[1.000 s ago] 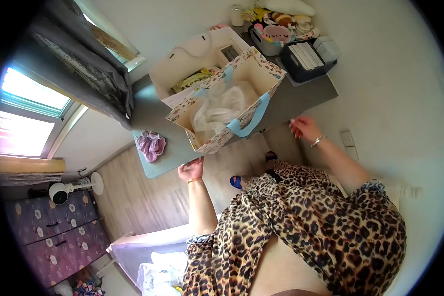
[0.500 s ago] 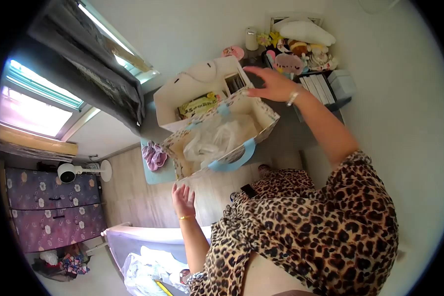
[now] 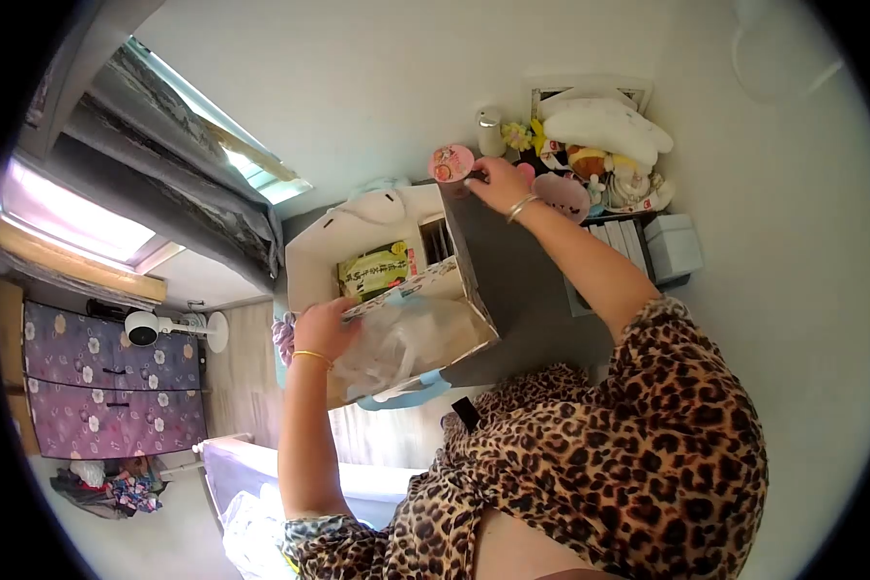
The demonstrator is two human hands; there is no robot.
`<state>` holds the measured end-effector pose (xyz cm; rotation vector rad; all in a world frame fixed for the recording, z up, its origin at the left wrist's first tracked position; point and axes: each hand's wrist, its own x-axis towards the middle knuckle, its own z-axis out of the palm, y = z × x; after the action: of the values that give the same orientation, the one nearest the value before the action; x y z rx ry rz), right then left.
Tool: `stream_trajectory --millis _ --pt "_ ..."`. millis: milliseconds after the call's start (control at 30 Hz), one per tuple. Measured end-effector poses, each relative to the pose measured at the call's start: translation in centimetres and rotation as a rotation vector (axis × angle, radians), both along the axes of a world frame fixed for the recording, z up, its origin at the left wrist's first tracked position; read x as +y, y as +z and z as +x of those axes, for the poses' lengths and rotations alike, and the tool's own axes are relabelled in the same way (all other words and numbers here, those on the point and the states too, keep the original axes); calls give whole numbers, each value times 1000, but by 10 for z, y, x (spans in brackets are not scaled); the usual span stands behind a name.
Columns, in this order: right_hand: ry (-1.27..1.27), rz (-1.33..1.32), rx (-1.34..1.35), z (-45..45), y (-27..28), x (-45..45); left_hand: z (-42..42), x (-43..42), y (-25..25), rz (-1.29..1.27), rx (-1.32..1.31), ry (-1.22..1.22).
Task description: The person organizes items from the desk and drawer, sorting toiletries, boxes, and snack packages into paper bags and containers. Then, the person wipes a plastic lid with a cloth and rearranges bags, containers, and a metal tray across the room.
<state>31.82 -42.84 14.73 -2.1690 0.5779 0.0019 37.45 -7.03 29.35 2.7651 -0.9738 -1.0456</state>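
My left hand is closed on the rim of a patterned paper bag with light blue handles. Crumpled clear plastic fills much of that bag. Behind it stands a white bag holding a green packet and a small box with dark contents. My right hand is beyond the bags, its fingers pinched together beside a round pink item. Whatever lies between those fingertips is too small to make out.
On the grey table are a white bottle, plush toys, white boxes and a purple cloth. A white fan and a flowered drawer unit are at the left. Grey curtains hang by the window.
My left hand has moved up from below the bags and taken hold of the patterned bag's rim. My right hand has travelled over the table to the pink item, its fingers closing.
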Motion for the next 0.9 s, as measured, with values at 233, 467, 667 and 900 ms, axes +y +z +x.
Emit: stream_trajectory --millis 233,467,667,900 --pt "247 -304 200 78 -55 38 -2 47 -16 82 -169 197" --pt "193 -421 502 89 -55 30 -5 40 6 238 -263 314" --pt "333 -368 528 64 -34 26 11 35 -9 138 -243 386" --pt "530 -282 439 -25 11 26 22 31 -18 135 -206 374"
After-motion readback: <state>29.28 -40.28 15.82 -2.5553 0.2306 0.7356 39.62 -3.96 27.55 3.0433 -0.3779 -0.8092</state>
